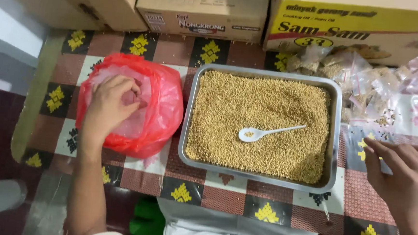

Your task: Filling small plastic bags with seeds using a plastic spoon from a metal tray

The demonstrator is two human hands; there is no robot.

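Reaching into the open mouth of a crinkled red plastic bag (156,109), the left hand (111,102) has its fingers curled down among the pale clear plastic inside, though whether they have actually pinched anything there cannot be told. The bag sits on the left part of a desk covered by a patterned cloth of maroon, black and white squares with yellow motifs (223,198), just beside a rectangular shiny metal tray (334,139). The tray is filled nearly to its rim with small tan grains (263,106), and a white plastic spoon (266,132) lies on top of them near the middle, its bowl to the left with a few grains in it and its handle pointing right. The right hand (403,175) rests at the right edge of the desk, fingers loosely spread and pressing flat on a clear plastic sheet; it grips nothing. Beyond it, past the tray's far right corner, lies a heap of small clear packets filled with grain (347,68). Brown cardboard boxes (201,10) stand in a row along the far edge of the desk.
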